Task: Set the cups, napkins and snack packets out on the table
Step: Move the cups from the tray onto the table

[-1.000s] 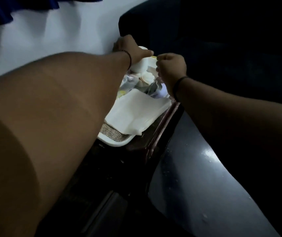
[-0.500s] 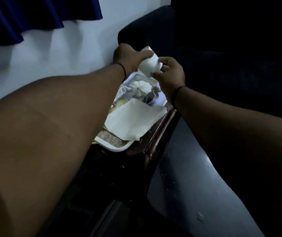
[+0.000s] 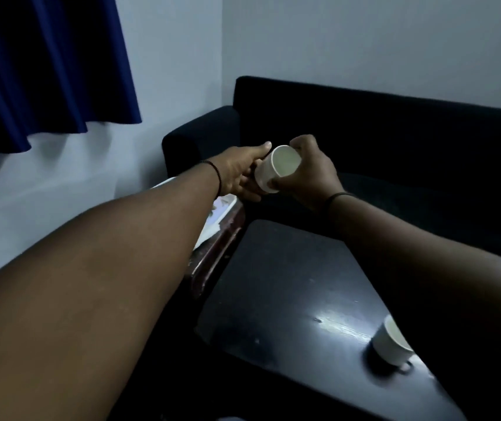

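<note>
A white paper cup (image 3: 276,168) is being held in the air by both hands, above the gap between the sofa (image 3: 395,141) and the dark counter (image 3: 288,299). It is being gripped near its base by the fingers of the left hand (image 3: 240,171), while the fingers of the right hand (image 3: 307,171) are being curled around its rim and side. The cup is tilted, with its open mouth turned toward the camera. Whether one cup or a nested stack is being held cannot be told from this view.

A second cup (image 3: 390,344) is already standing upright on the counter near its right edge, partly hidden by the right forearm. A white tray (image 3: 222,208) is lying on a reddish side table (image 3: 222,238) just left of the counter, mostly covered by the left arm; napkins and snack packets cannot be made out.

The cup-placing step appears to be in hand, with the task judged to be at an early stage. The next move is likely calling for the held cup to be turned upright, carried down over the counter and set apart from the standing cup, before the grip is loosened.
</note>
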